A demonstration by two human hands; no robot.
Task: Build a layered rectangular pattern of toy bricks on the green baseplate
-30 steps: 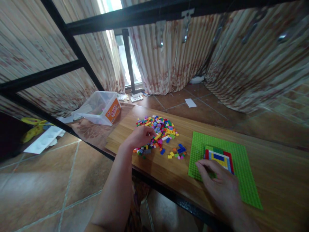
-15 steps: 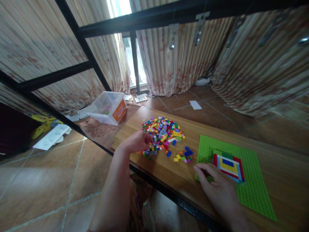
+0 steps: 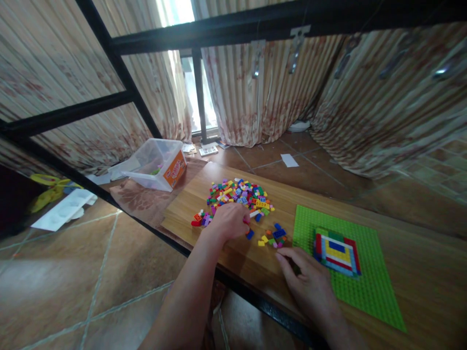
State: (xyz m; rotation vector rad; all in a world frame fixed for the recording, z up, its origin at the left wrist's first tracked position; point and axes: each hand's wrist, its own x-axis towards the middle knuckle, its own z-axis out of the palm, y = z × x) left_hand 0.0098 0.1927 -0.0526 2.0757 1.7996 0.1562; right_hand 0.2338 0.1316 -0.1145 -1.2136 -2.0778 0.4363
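Note:
A pile of small building bricks [image 3: 237, 191] in many colours lies on the wooden board. Over its near edge is my left hand [image 3: 230, 221], its fingers curled down among the bricks; their tips are hidden, and whatever they hold cannot be made out. My right hand [image 3: 308, 274] rests low beside a small cluster of bricks [image 3: 272, 236], thumb and forefinger brought together. I cannot see what is between them. Right of that hand is a green baseplate [image 3: 381, 282], bearing a layered brick build [image 3: 337, 250] with red, white, light blue, yellow and blue pieces.
The wooden board [image 3: 204, 184] sits on a dark-edged table. At its left stands a clear plastic box [image 3: 155, 165] with an orange label on a brown cloth [image 3: 134, 199]. A black metal frame [image 3: 215, 36] crosses above. White trays [image 3: 63, 209] lie on the tiled floor.
My left hand has moved right along the near edge of the pile, uncovering red and purple bricks at its left. My right hand has shifted left, away from the baseplate's edge and closer to the small cluster.

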